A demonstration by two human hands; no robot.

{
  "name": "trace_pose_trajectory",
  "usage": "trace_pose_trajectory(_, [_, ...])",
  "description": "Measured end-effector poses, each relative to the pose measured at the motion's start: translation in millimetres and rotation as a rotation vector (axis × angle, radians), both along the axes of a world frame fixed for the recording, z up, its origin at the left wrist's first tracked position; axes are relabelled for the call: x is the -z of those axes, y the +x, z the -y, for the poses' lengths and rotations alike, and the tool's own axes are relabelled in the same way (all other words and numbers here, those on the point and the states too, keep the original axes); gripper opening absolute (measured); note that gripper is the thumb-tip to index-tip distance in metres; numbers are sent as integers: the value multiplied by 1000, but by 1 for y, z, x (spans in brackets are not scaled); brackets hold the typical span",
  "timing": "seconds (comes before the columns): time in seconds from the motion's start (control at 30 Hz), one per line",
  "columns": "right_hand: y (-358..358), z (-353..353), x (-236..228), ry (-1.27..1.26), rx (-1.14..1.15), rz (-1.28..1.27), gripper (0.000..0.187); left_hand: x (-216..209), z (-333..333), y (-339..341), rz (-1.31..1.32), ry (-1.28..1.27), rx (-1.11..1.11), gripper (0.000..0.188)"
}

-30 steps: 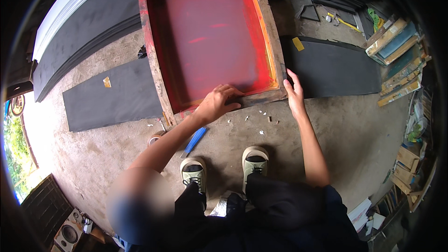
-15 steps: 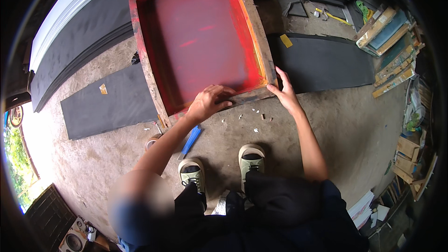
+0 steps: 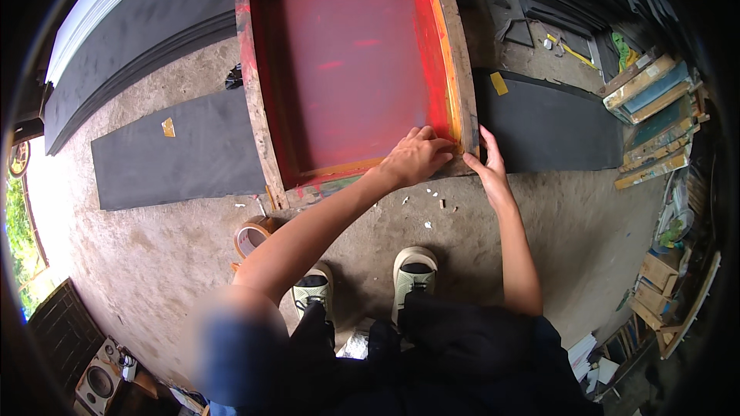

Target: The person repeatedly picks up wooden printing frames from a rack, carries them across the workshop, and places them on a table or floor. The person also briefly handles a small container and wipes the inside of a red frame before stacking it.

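A wooden screen-printing frame [image 3: 256,108] with red-smeared inner sides and a purplish-grey mesh [image 3: 354,69] lies in front of me on dark sheets. My left hand [image 3: 420,156] reaches across its near rail to the inner near-right corner, fingers bent and pressed together; whatever is under the fingertips is hidden. At the same corner, my right hand [image 3: 492,171] grips the frame from outside, thumb on top and fingers along the outer right side. Brownish tape-like strips [image 3: 339,172] run along the inner near and right edges.
A roll of brown tape [image 3: 253,237] stands by my left forearm. Black sheets [image 3: 177,150] lie at left, others [image 3: 547,127] at right, each with a yellowish tape piece. Small scraps [image 3: 428,224] dot the concrete floor. More wooden frames [image 3: 655,85] lean at far right.
My left hand has slid right along the near rail to the corner by my right hand. The view has shifted, and the blue strip by my foot is now out of sight behind my left forearm.
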State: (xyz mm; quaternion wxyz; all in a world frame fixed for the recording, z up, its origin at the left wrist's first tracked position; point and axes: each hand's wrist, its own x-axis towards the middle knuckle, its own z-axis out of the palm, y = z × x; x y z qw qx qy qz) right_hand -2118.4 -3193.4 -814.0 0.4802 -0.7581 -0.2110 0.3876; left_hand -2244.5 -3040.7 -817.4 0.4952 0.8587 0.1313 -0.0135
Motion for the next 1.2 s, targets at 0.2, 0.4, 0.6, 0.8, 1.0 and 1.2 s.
trace_pose_trajectory(0.2, [2, 1, 2, 0, 13, 18, 63, -1, 5, 5, -123, 0, 74, 39])
trace_pose_trajectory(0.4, [0, -2, 1, 21, 2, 8, 62, 2, 0, -11, 82, 107, 105, 38])
trace_pose_trajectory(0.6, [0, 2, 4, 63, 3, -12, 62, -17, -54, -91, 58, 610, 106, 33])
trace_pose_trajectory(0.8, [-5, -3, -10, 10, 9, -17, 63, -38, -83, -170, -222, 959, -436, 65])
trace_pose_trajectory(1.0, [-5, -7, -12, -18, -7, 22, 62, -28, -81, -168, -336, 727, -721, 85])
trace_pose_trajectory(1.2, [11, -46, -23, 154, -35, 62, 54, -14, -108, -159, -16, 457, -959, 86])
